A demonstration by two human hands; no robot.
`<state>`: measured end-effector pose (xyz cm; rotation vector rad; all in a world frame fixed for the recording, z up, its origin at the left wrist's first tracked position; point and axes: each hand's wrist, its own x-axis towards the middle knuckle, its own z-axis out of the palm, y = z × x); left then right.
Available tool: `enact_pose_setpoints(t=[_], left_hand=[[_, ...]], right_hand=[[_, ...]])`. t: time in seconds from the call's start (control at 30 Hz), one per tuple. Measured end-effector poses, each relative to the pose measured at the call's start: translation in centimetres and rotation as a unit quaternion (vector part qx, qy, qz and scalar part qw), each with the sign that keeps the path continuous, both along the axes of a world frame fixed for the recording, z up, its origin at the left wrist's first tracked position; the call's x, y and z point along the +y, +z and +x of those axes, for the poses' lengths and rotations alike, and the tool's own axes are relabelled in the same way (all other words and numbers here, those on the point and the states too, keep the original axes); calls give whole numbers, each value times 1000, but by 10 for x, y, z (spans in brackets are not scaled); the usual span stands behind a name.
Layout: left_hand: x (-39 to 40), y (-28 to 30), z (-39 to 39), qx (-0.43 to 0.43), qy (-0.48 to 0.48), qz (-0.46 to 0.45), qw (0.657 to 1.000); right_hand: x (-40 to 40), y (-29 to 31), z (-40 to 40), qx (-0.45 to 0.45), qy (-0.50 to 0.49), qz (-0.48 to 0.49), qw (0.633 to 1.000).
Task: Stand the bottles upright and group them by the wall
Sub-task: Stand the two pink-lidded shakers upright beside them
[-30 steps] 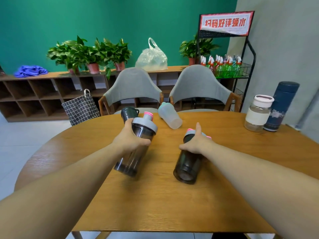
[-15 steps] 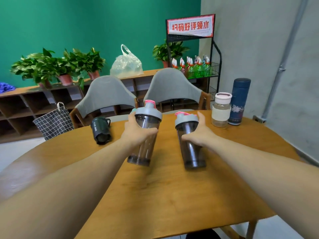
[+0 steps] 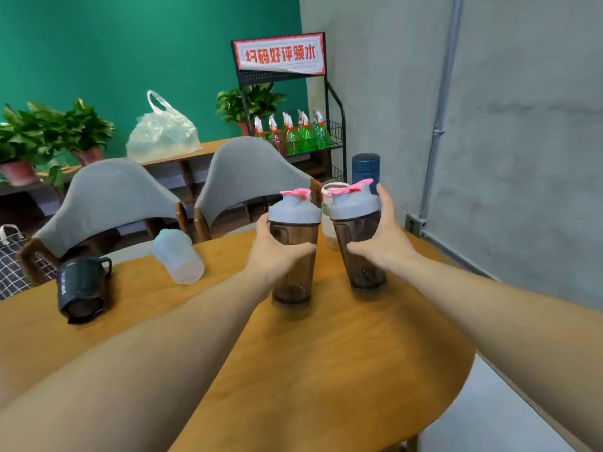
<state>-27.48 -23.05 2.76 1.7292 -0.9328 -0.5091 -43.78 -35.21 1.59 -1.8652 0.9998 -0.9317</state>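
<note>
Two smoky shaker bottles with grey lids and pink caps are upright near the table's far right. My left hand [image 3: 274,256] grips the left shaker [image 3: 293,256]. My right hand [image 3: 385,243] grips the right shaker [image 3: 357,243], which leans slightly. Behind them, partly hidden, stand a clear jar with a white lid [image 3: 328,223] and a dark blue flask [image 3: 365,168], close to the grey wall. A frosted clear bottle [image 3: 177,256] and a black bottle with a loop handle [image 3: 81,288] lie on their sides at the left.
The round wooden table [image 3: 326,370] ends close to the grey wall on the right, where a pipe [image 3: 437,125] runs down. Two grey chairs [image 3: 244,174] stand at the far side. A black rack of spray bottles [image 3: 293,135] is behind them.
Both shakers went from tilted and lying near the table's middle to upright, and my hands carried them to the right, closer to the jar and flask by the wall.
</note>
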Motion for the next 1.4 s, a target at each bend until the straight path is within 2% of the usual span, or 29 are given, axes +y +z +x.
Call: enact_pose_setpoints(t=[0.27, 0.5, 0.83, 1.07, 1.4], left_hand=[[-73, -19, -33, 9, -18, 2, 1000], [-110, -36, -48, 12, -25, -9, 1000], [-128, -50, -52, 10, 2, -50, 999], [-135, -55, -58, 9, 30, -72, 997], [-138, -52, -65, 20, 46, -57, 997]], right_hand=[[-60, -18, -32, -37, -47, -18, 998], [-97, -37, -33, -91, -43, -23, 995], [-113, -53, -29, -127, -11, -14, 992], [-120, -53, -33, -117, 10, -8, 993], [-126, -51, -36, -101, 24, 16, 995]])
